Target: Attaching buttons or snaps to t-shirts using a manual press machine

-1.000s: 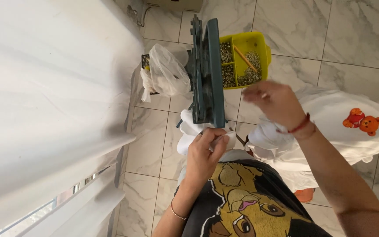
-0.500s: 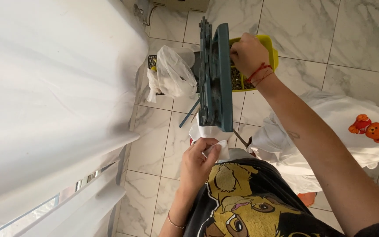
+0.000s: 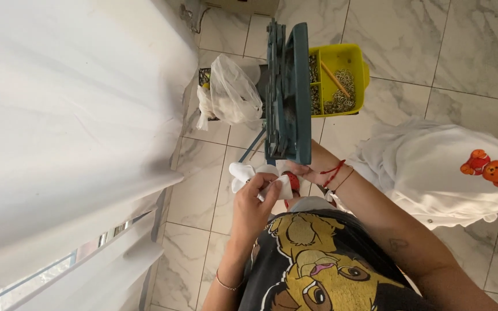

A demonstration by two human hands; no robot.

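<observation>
Risk first, going left to right. I see the white curtain [image 3: 70,115] hanging close on the left, clear of the work. The clear plastic bag [image 3: 231,95] sits just beside the teal press machine [image 3: 286,95]; I judge it could snag or tip if the press gets bumped.

The white fabric piece [image 3: 249,175] sits at the foot of the press. It is small and bunched, so I reckon it could slip out of line under the head, and fingers sit very near the working end; a pinch is my main worry.

Left hand [image 3: 255,201]: fingers curled together, clamped on the white fabric piece, thumb on top.

Right hand [image 3: 301,173]: mostly hidden behind the press base. It touches the fabric from the far side near a small red part [image 3: 293,182], but I cannot tell how far open the fingers are. Red thread bracelet [image 3: 334,170] on that wrist, loose end near the machine, possible catch point.

Further right, the yellow tray [image 3: 341,80] of metal rings sits just behind the press, near an edge as far as I can see; a knock could spill it. A white garment with bear print [image 3: 456,173] lies on the marble floor [image 3: 468,46], apart from the hands.
</observation>
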